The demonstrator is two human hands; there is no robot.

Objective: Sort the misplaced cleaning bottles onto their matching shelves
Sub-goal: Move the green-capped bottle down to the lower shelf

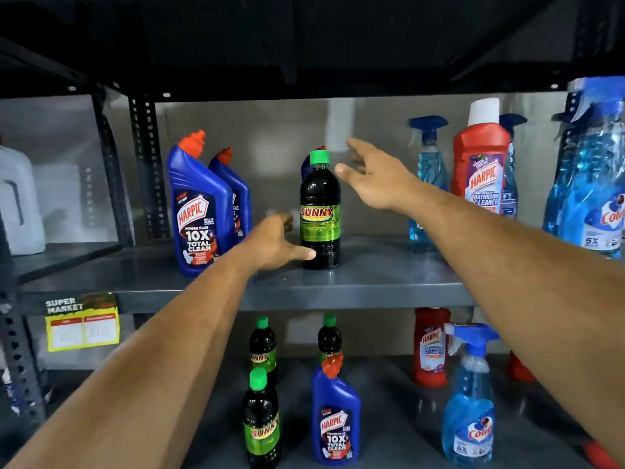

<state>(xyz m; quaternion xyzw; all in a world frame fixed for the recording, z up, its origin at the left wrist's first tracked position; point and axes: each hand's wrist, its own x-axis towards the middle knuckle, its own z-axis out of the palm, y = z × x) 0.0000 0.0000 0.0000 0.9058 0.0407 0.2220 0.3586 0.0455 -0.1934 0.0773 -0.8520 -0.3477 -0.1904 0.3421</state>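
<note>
Currently your left hand (275,240), open, touches the dark bottle (320,211); right hand (370,176) open, empty. A careless nudge could topple it off the shelf (372,286).

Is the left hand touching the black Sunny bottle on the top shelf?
Touching: head view shows the left hand's thumb tip against the Sunny bottle's lower side.
</note>
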